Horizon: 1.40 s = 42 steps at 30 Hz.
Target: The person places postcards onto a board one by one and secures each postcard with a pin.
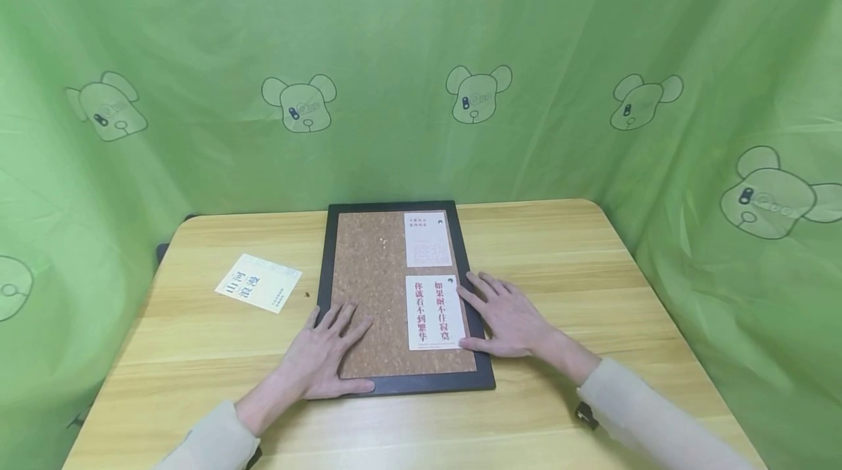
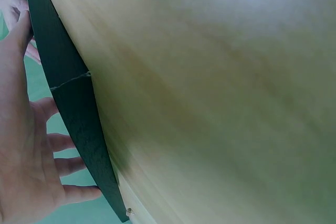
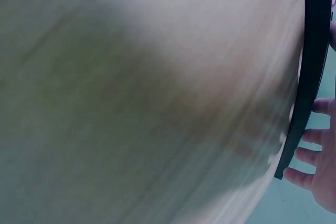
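A cork board with a black frame lies flat on the table. Two white cards with red characters, an upper card and a lower card, sit along its right side, each with a small dark dot, perhaps a pin, near its top right corner. My left hand rests spread over the board's lower left corner, fingers extended. At the right edge, my right hand touches the frame with spread fingers near the lower card. Both wrist views show fingers against the frame's side.
A loose white card with blue characters lies on the wooden table left of the board. Close to it is a tiny dark object. Green curtains printed with bear heads hang behind the table and at both sides.
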### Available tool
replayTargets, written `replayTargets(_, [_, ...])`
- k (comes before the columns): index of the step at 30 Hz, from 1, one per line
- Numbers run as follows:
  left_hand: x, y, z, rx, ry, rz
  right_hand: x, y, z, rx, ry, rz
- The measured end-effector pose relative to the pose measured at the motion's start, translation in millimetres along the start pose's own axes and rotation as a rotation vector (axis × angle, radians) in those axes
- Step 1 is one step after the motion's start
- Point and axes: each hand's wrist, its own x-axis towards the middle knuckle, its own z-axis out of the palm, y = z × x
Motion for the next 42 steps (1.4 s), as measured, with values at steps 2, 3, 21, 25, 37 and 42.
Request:
replayTargets(2, [0.0, 0.1, 0.2, -0.005, 0.001, 0.0, -0.4, 0.1, 0.6, -0.002, 0.006, -0.004])
replayTargets(3, [0.1, 0.2, 0.3, -0.006, 0.001, 0.0, -0.5, 0.0, 0.5, -0.003, 0.007, -0.004])
replayTargets(21, [-1.8, -0.8, 0.7, -0.011, -0.016, 0.011, -1.4, -2.1, -1.9, -0.002, -0.026, 0.015])
replayTargets(25, [-4.7, -2.2, 0.1, -0.024, -0.021, 0.01, -1.6, -2.0, -1.8, -0.002, -0.025, 0.018])
replayTargets(37, [-14.8, -12.7, -12.7, -0.054, -0.007, 0.002, -1.5, -2.5, -2.2, -0.007, -0.02, 0.018])
replayTargets(42, [-17.9, -20.1, -18.3, -0.034, 0.006, 0.0, -1.1, -3.4, -2.2, -0.008, -0.012, 0.012])
